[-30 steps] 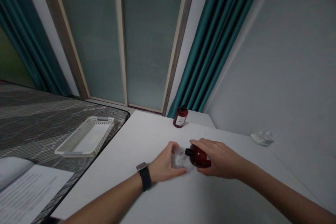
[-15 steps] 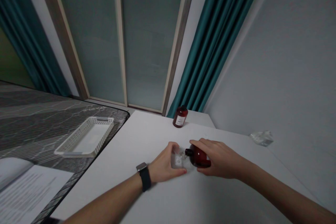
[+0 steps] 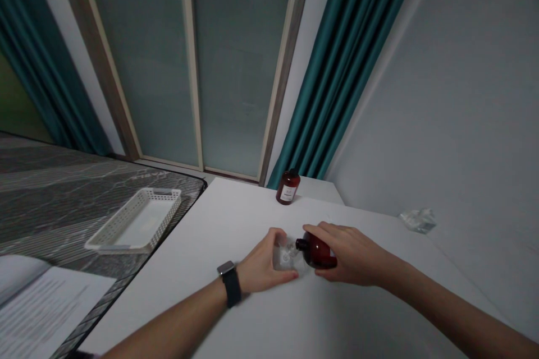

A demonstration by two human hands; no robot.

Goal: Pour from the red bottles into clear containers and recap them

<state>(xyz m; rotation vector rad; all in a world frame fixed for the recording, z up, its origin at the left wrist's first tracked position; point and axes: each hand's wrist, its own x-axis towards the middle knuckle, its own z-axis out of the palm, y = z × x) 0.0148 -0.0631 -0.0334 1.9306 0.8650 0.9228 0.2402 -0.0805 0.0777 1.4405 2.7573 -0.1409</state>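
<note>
My right hand is wrapped round a dark red-brown bottle, which is tipped on its side with its black neck pointing left. That neck reaches over a clear, see-through container. Curved round the container's left side is my left hand, its thumb at the near edge and its fingers at the far edge. Whether liquid is flowing from the bottle cannot be made out. A second red-brown bottle with a white label stands upright farther back on the white table.
On the left, a white plastic basket rests on a grey patterned surface. An open book lies nearer. A crumpled clear plastic piece is at the table's right, by the wall. Teal curtains and glass doors are behind.
The whole view has shifted very slightly. Both hands keep the same hold, and the tilted bottle remains over the clear container.
</note>
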